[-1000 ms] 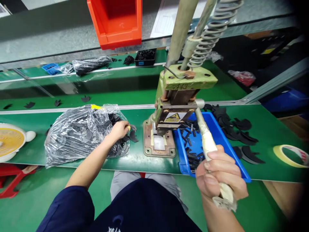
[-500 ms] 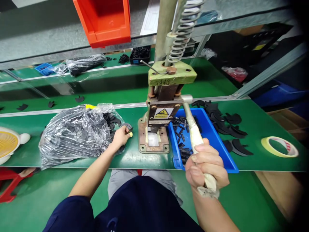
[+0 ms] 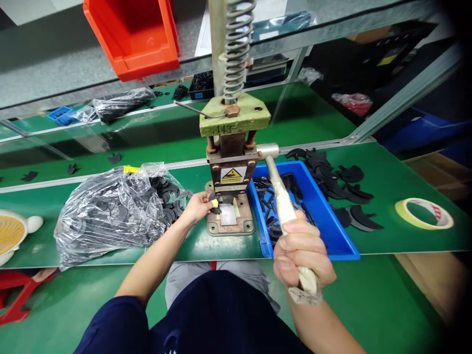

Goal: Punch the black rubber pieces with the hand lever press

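A black curved piece (image 3: 216, 209) is pinched by the left hand (image 3: 198, 207), seemingly just left of the metal block (image 3: 228, 215); the lever (image 3: 283, 200) is gripped by the right hand (image 3: 305, 250).

Dark piece (image 3: 216, 209) partly hidden by the left hand's (image 3: 199, 206) fingertips; its full outline can't be told. Right hand (image 3: 304, 253) covers part of the lever (image 3: 282, 196). Spring (image 3: 236, 49) and orange bin (image 3: 138, 39) cut off at top. Yellow-and-white item (image 3: 11, 235) near the counter's (image 3: 379, 196) near edge cut off at left. Small print on warning label (image 3: 233, 175) unreadable. Bag (image 3: 106, 216) contents partly obscured by creases and glare.
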The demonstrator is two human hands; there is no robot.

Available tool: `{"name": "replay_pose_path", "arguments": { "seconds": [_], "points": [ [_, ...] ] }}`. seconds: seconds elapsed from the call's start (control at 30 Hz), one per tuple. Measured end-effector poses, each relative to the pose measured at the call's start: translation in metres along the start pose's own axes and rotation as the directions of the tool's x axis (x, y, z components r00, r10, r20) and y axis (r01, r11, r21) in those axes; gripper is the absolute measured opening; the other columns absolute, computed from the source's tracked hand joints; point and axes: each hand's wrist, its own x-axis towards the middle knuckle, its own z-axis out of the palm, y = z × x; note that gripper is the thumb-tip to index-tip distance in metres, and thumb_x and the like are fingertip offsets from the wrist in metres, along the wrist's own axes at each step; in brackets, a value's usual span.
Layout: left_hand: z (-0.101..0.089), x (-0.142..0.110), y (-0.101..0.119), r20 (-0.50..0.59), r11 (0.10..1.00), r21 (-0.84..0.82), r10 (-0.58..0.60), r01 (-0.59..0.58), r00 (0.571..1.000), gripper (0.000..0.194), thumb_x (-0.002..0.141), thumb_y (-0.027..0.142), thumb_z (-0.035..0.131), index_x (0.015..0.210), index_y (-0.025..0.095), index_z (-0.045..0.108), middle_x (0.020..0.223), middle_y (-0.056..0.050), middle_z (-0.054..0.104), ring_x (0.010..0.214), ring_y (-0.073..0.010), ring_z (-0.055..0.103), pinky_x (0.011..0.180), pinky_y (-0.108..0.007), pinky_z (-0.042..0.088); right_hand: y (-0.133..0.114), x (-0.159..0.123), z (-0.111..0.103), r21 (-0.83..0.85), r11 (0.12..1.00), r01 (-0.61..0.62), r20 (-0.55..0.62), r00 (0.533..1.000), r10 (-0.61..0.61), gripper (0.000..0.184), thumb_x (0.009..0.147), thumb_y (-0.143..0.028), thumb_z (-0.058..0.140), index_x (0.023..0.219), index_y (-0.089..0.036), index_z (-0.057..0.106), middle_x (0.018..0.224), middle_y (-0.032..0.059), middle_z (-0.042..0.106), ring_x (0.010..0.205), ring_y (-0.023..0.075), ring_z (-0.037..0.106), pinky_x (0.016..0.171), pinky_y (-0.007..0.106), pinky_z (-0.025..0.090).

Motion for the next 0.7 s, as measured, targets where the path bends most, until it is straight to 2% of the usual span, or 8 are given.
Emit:
{"name": "replay_pose_path", "arguments": {
  "seconds": [0.2, 0.37, 0.53, 0.7],
  "points": [
    [0.002, 0.005, -0.002, 0.000, 0.999, 0.033, -0.029, 0.029, 1.000, 0.038, 0.058, 0.020, 0.084, 0.059, 0.015, 0.046, 0.046, 0.008, 0.047, 0.037, -0.0018, 0.038, 0.037, -0.015, 0.029, 0.000, -0.001, -0.001, -0.026, 1.000, -0.015, -0.005, 1.000, 0.015, 0.010, 0.073, -0.027, 0.060, 0.072, -0.030, 0.050, 0.064, -0.0028, 0.055, 0.072, 0.0227, 0.059, 0.086, 0.060, 0.053],
    [0.006, 0.003, 0.004, -0.068, 0.987, 0.050, -0.149, 0.153, 0.986, 0.029, 0.064, 0.007, 0.072, 0.058, 0.016, 0.046, 0.041, 0.008, 0.045, 0.033, -0.0058, 0.046, 0.035, -0.015, 0.028, 0.000, -0.001, 0.002, -0.033, 0.999, -0.012, -0.039, 0.999, 0.011, 0.011, 0.073, -0.029, 0.058, 0.069, -0.030, 0.047, 0.061, -0.0030, 0.051, 0.068, 0.0222, 0.056, 0.082, 0.059, 0.053],
    [0.007, 0.005, 0.008, -0.074, 0.949, 0.028, -0.310, 0.313, 0.948, 0.025, 0.069, 0.003, 0.066, 0.059, 0.016, 0.047, 0.039, 0.004, 0.048, 0.036, -0.0114, 0.057, 0.033, -0.014, 0.020, -0.001, 0.000, 0.009, -0.027, 1.000, -0.013, -0.088, 0.996, 0.011, 0.014, 0.076, -0.030, 0.056, 0.069, -0.028, 0.045, 0.060, -0.0026, 0.046, 0.068, 0.0211, 0.055, 0.080, 0.056, 0.053],
    [0.005, 0.009, 0.011, -0.061, 0.901, 0.026, -0.431, 0.433, 0.900, 0.023, 0.072, 0.010, 0.073, 0.062, 0.015, 0.052, 0.043, 0.001, 0.054, 0.039, -0.0129, 0.060, 0.034, -0.014, 0.023, 0.003, -0.001, 0.010, 0.008, 1.000, 0.012, -0.099, 0.995, -0.012, 0.014, 0.075, -0.029, 0.055, 0.068, -0.028, 0.043, 0.060, -0.0028, 0.046, 0.067, 0.0206, 0.055, 0.078, 0.056, 0.054]
  ]
}}
